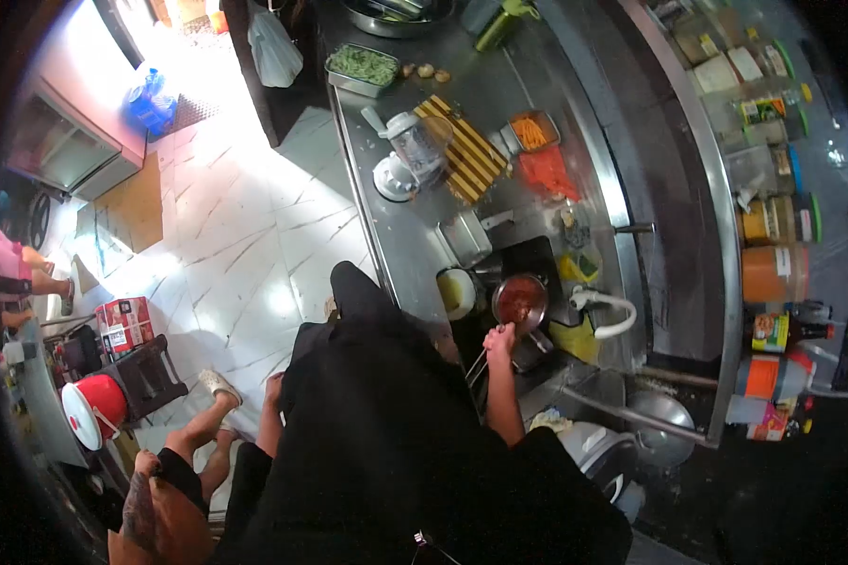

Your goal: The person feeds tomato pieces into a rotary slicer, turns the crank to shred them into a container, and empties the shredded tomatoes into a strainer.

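My right hand [501,341] is closed around a thin metal utensil [478,363] whose shaft sticks out toward me. Its far end reaches into a small pan of chunky red sauce [519,299], so I cannot make out its kind. The pan sits on a dark stovetop [537,254]. Left of it is a pot with pale yellow contents [456,293]. At my side, beside the dark clothing, hangs my left hand [275,384]; its fingers are too small and partly hidden to read.
On the steel counter are a blender [410,151], a striped cutting board [462,146], a tray of shredded greens [362,68], a container of orange strips [534,131] and a white faucet [605,311]. Shelved jars [773,221] line the right. Another person's legs [203,433] show behind me, near a red bucket [96,411].
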`<move>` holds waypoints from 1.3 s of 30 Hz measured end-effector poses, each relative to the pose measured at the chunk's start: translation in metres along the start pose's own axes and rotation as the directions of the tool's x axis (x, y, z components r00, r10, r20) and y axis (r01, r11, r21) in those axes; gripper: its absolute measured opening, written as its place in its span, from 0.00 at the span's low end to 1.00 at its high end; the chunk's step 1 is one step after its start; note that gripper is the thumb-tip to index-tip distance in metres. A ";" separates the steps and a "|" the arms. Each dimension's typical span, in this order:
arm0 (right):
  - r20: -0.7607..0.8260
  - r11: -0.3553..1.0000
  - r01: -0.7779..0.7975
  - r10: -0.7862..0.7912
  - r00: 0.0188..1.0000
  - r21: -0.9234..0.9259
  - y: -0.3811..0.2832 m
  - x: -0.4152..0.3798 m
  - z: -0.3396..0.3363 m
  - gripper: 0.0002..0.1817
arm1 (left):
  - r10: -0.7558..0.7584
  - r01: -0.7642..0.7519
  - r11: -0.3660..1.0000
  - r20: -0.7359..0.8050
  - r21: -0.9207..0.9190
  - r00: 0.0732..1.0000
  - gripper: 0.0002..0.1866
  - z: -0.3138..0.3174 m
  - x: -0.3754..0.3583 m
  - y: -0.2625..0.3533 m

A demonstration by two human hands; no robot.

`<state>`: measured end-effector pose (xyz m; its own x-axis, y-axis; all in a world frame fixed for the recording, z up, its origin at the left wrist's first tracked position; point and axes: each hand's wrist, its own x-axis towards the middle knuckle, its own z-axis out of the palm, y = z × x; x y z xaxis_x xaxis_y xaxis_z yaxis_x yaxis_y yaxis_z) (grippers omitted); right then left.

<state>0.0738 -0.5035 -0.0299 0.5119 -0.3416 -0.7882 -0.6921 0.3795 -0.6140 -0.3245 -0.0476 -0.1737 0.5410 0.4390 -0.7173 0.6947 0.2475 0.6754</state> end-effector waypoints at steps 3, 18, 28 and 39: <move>0.129 0.998 0.031 -0.038 0.991 0.056 0.004 0.012 -0.010 0.20 | -0.001 0.002 1.000 -0.097 0.007 0.995 0.18 -0.007 -0.003 0.019; 0.133 0.999 0.032 -0.034 0.990 0.015 -0.020 0.043 -0.027 0.18 | -0.178 0.129 0.925 -0.109 -0.356 0.978 0.18 0.001 0.014 0.038; 0.109 0.995 0.098 -0.100 0.989 0.016 -0.034 0.044 -0.027 0.21 | -0.038 0.060 0.934 0.069 -0.351 0.997 0.16 0.036 0.013 -0.044; 0.055 0.999 0.041 -0.042 0.998 0.030 -0.031 0.047 -0.038 0.21 | -0.210 0.156 0.921 -0.118 -0.356 0.971 0.17 0.021 0.009 0.004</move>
<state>0.1003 -0.5647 -0.0464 0.5681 -0.3092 -0.7626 -0.6549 0.3913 -0.6465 -0.3075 -0.0606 -0.1808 0.3232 0.4759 -0.8179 0.5559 0.6040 0.5711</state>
